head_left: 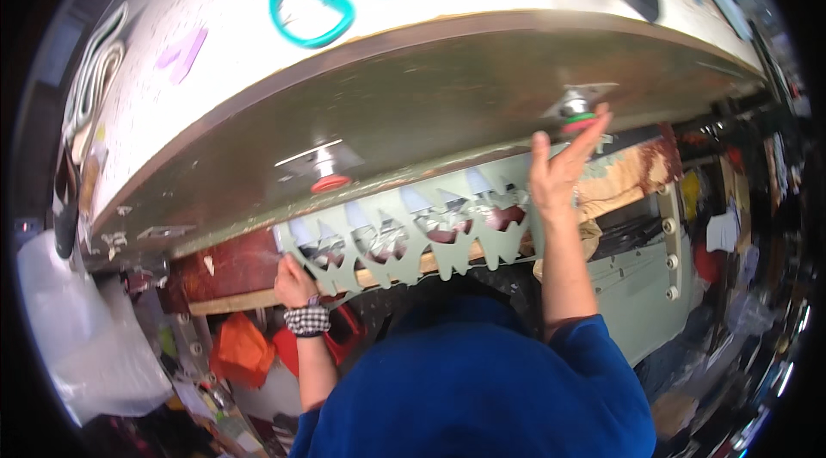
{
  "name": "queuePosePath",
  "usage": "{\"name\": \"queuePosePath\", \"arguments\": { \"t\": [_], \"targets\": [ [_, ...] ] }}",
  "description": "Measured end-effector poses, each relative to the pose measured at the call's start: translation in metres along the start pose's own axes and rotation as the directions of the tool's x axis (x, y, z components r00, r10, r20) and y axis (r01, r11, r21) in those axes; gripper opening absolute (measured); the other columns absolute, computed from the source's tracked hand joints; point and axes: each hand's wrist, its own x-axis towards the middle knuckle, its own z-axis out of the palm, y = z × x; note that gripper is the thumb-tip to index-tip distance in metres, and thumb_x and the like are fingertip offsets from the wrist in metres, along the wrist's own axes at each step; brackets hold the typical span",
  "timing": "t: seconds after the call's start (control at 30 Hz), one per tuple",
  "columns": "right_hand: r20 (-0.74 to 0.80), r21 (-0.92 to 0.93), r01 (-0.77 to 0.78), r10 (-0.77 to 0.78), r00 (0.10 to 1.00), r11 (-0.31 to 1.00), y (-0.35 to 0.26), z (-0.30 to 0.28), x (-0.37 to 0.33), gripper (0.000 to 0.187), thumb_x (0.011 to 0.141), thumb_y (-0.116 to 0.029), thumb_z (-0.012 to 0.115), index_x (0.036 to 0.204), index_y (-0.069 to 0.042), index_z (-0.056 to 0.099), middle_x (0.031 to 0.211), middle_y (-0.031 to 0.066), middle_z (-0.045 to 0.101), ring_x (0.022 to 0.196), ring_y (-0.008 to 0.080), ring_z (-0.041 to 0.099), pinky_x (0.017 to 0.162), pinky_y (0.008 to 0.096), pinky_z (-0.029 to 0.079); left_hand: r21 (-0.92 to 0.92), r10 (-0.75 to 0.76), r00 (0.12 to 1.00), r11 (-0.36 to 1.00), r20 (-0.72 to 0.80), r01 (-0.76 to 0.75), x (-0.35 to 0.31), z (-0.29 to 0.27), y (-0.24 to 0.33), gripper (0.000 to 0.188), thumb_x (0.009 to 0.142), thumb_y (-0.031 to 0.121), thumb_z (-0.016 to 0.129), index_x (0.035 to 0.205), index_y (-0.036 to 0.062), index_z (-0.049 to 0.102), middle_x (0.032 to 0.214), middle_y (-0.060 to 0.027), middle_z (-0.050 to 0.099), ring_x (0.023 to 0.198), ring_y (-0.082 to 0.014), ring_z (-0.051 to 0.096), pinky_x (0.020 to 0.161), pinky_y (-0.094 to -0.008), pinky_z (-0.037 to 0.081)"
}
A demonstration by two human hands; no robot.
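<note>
A pale grey-green sheet with a row of shaped cut-outs lies in front of me, under the dark green front of a large machine. My left hand, with a checked band at its wrist, is closed at the sheet's left edge and seems to pinch it. My right hand is raised, fingers apart, at a red push button with a green ring on the machine's front. Whether it presses the button I cannot tell. Another red button sits further left. Offcut pieces show through the cut-outs.
On the machine's white top lie teal-handled scissors and a small lilac piece. A worn dark red board runs beneath the sheet. Clear plastic sheeting and an orange bag are at the left.
</note>
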Motion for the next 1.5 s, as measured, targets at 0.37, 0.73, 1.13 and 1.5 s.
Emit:
{"name": "queuePosePath", "arguments": {
  "t": [0.37, 0.73, 1.13, 1.5],
  "targets": [
    [0.282, -0.157, -0.032, 0.076, 0.957, 0.987, 0.012, -0.006, -0.134, 0.064, 0.084, -0.038, 0.064, 0.138, -0.009, 0.044, 0.144, 0.0248, 0.03, 0.136, 0.047, 0.024, 0.108, 0.0518, 0.032, -0.368, 0.097, 0.991, 0.928, 0.095, -0.055, -0.013, 0.02, -0.043, 0.042, 0.1, 0.032, 0.047, 0.089, -0.0077, 0.056, 0.07, -0.0161, 0.058, 0.063, -0.0215, 0.048, 0.061, -0.0363, 0.043],
    [0.035, 0.335, 0.059, -0.075, 0.997, 0.94, -0.01, -0.028, -0.165, 0.054, 0.075, -0.02, 0.073, 0.122, -0.001, 0.055, 0.128, 0.0208, 0.047, 0.126, 0.0461, 0.035, 0.103, 0.0476, 0.039, -0.193, 0.137, 0.987, 0.969, -0.087, -0.152, -0.103, -0.011, -0.067, 0.042, 0.096, 0.036, 0.052, 0.104, -0.0031, 0.066, 0.092, -0.0225, 0.068, 0.082, -0.036, 0.065, 0.073, -0.0403, 0.053],
    [0.425, 0.564, -0.229, -0.041, 0.904, 0.793, -0.042, -0.019, -0.148, 0.096, 0.057, -0.013, 0.087, 0.138, -0.003, 0.038, 0.121, 0.0174, 0.056, 0.112, 0.0287, 0.056, 0.096, 0.0392, 0.046, -0.516, -0.099, 0.993, 0.855, -0.06, 0.054, -0.123, -0.05, 0.028, 0.021, 0.093, 0.008, 0.054, 0.112, 0.0006, 0.059, 0.102, -0.009, 0.064, 0.093, -0.0177, 0.059, 0.084, -0.0299, 0.046],
    [0.714, 0.697, -0.717, 0.074, 0.697, 0.03, -0.022, -0.016, -0.105, 0.079, 0.078, -0.004, 0.07, 0.144, -0.004, 0.027, 0.128, 0.0192, 0.054, 0.115, 0.0277, 0.055, 0.101, 0.0374, 0.043, -0.321, 0.355, 0.928, 0.871, -0.113, -0.372, -0.089, 0.032, 0.229, 0.018, 0.091, 0.017, 0.054, 0.081, 0.0045, 0.062, 0.078, -0.0105, 0.056, 0.079, -0.0297, 0.053, 0.07, -0.0415, 0.038]
  ]
}}
